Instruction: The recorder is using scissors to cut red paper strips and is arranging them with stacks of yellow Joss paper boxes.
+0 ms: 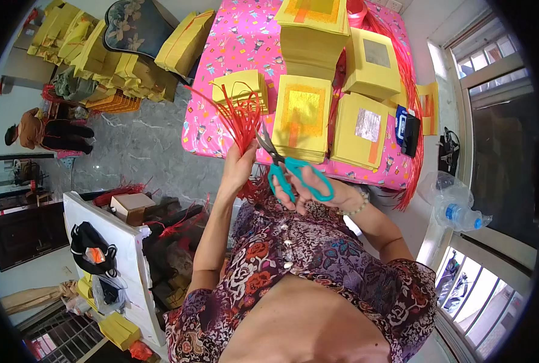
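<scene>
My left hand (pixel 240 166) is closed round a bundle of thin red strips (pixel 240 121), whose loose ends fan out above the fist. In my right hand (pixel 324 192) is a pair of scissors (pixel 279 158) with teal handles, fingers through the loops. Its blades are parted and point up at the bundle, close beside my left hand. Whether they touch the strips I cannot tell. Just beyond lie a small stack of yellow paper (pixel 263 91) and a larger stack of yellow paper with a gold square (pixel 302 115).
Tall yellow paper stacks (pixel 308 48) stand on the pink patterned table (pixel 239 30). Long red strips (pixel 411 121) hang along its right edge. A plastic bottle (pixel 457 212) is at the right. Another person (pixel 39 130) is far left, near a chair (pixel 133 27) and piled yellow bundles (pixel 88 48).
</scene>
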A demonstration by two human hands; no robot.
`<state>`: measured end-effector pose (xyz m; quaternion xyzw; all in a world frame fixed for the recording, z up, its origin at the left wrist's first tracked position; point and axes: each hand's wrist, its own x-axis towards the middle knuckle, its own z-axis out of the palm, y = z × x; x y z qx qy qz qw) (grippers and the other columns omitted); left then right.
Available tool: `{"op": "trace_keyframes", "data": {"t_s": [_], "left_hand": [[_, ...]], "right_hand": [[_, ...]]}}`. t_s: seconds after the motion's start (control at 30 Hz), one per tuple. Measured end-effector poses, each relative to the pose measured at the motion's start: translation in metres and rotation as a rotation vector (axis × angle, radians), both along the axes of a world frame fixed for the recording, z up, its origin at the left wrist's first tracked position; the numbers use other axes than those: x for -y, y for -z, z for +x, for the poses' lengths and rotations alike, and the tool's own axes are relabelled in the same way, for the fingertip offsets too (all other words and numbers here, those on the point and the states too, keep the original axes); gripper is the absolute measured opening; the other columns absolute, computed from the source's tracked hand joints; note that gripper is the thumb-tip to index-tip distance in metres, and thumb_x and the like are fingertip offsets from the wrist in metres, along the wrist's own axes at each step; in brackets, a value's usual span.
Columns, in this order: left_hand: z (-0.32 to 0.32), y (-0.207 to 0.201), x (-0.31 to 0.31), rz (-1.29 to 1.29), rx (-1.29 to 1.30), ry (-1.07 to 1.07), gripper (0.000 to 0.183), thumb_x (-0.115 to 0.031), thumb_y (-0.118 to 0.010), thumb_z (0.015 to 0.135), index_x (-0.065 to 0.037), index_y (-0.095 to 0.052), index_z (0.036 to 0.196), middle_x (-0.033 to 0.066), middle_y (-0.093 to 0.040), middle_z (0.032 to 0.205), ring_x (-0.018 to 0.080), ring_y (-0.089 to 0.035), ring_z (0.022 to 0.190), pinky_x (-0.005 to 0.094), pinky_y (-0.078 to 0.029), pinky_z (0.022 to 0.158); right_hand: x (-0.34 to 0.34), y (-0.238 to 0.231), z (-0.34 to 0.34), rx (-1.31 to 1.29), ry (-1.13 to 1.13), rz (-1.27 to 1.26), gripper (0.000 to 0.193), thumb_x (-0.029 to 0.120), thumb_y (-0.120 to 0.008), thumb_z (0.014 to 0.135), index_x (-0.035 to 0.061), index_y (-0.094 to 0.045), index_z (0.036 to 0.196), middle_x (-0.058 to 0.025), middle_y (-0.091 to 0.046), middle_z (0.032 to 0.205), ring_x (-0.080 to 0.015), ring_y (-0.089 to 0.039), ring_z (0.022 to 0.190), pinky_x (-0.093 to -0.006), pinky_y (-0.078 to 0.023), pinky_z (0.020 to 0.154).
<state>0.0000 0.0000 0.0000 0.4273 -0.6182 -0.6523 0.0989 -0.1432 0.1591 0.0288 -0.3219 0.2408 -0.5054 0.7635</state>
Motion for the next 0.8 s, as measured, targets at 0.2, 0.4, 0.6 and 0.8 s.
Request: {"op": "trace_keyframes", "data": {"t_s": [0.2,0.4,0.6,0.8], "left_hand": [[-0.003,0.010,-0.013,-0.342,-0.069,-0.027,0.023,-0.012,-0.050,0.088,0.001,-0.055,0.106,0.0061,-0.058,0.080,0.0168,-0.053,0.073,0.0305,-0.043,0.066],[-0.001,0.015,-0.011,-0.491,-0.024,-0.008,0.022,-0.014,-0.050,0.089,0.000,-0.055,0.106,0.0177,-0.060,0.085,0.0239,-0.058,0.078,0.0358,-0.044,0.069],[0.003,0.014,-0.004,-0.403,0.029,0.065,0.020,-0.015,-0.052,0.089,0.001,-0.055,0.101,0.0110,-0.058,0.077,0.0206,-0.055,0.072,0.0345,-0.043,0.065],[0.004,-0.004,-0.002,0.237,-0.190,-0.016,0.016,-0.022,-0.050,0.093,-0.009,-0.049,0.085,-0.0087,-0.032,0.055,0.0016,-0.025,0.043,0.0199,-0.017,0.039]], "right_hand": [[0.009,-0.015,0.011,-0.138,0.169,0.123,0.068,0.070,-0.031,0.084,0.0098,-0.040,0.114,-0.0043,-0.049,0.086,-0.0113,-0.052,0.070,-0.0222,-0.046,0.050],[0.021,-0.016,0.005,-0.041,0.316,0.158,0.059,0.067,-0.035,0.085,0.0114,-0.043,0.101,-0.0001,-0.046,0.074,-0.0087,-0.046,0.063,-0.0193,-0.035,0.044],[0.019,-0.020,0.004,-0.113,0.426,0.167,0.059,0.065,-0.039,0.086,0.0080,-0.044,0.099,0.0028,-0.044,0.066,-0.0029,-0.040,0.049,-0.0151,-0.029,0.037],[0.013,-0.018,-0.004,-0.054,0.393,0.066,0.062,0.066,-0.037,0.085,0.0068,-0.045,0.101,0.0020,-0.046,0.067,-0.0035,-0.043,0.052,-0.0161,-0.030,0.039]]}}
